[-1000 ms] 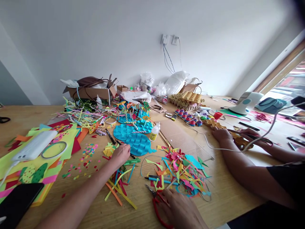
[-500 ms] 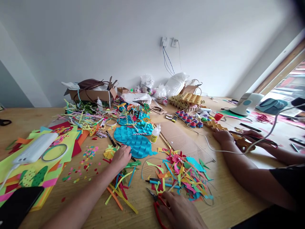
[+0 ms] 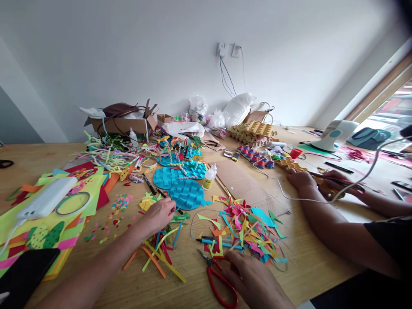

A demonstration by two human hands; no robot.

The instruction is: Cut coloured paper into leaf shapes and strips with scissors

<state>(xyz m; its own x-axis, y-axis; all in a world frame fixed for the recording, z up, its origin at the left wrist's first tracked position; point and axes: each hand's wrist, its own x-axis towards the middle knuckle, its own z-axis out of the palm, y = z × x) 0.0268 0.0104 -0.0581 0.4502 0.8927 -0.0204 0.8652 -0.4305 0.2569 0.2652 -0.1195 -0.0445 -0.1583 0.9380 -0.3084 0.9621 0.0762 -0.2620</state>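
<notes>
My left hand [image 3: 159, 215] rests near the middle of the table with curled fingers. A black pen [image 3: 161, 193] runs beside its fingertips; whatever they pinch is hidden. Just beyond lies a round blue paper piece with a woven surface [image 3: 186, 194], and a yellow paper fish [image 3: 147, 202] is to the left of the hand. At the front, my right hand [image 3: 249, 274] has bent fingers over the upper handle of red-handled pliers [image 3: 209, 262]. The lower handle loop shows free of the hand, and the pointed jaws face the far left.
Colored paper scraps [image 3: 251, 231] and pens [image 3: 219, 243] lie beyond my right hand. A glue bottle [image 3: 209, 178] stands by cardboard [image 3: 244, 184]. Another person's arms [image 3: 322, 223] work at right with an egg-carton strip [image 3: 326, 189]; a white cable [image 3: 299, 199] crosses there.
My right hand has shifted slightly right, leaving more of the pliers' lower red handle in view. My left hand has moved slightly left. The view has tilted a little.
</notes>
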